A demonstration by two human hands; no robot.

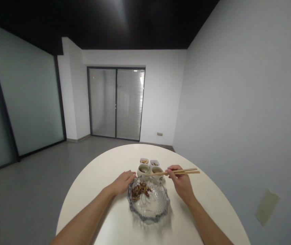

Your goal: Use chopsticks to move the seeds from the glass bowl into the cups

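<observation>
A clear glass bowl (157,214) with a scalloped rim stands on the round table, a heap of brown, elongated pieces (140,191) at its back left. My left hand (123,182) holds the bowl's back-left rim, fingers curved along the outside. My right hand (181,184) grips a pair of wooden chopsticks (188,171) to the bowl's right. Their tips point left, over the bowl's far rim and in front of two small ceramic cups, the left cup (143,170) and the right cup (157,173). Whether the tips hold anything is too small to tell.
Behind the cups sit two small white dishes: the left dish (144,159) has pale pieces, the right dish (155,162) dark ones. The cream round table (101,163) stands near a white wall (237,102) on the right. Glass doors (116,102) are at the back.
</observation>
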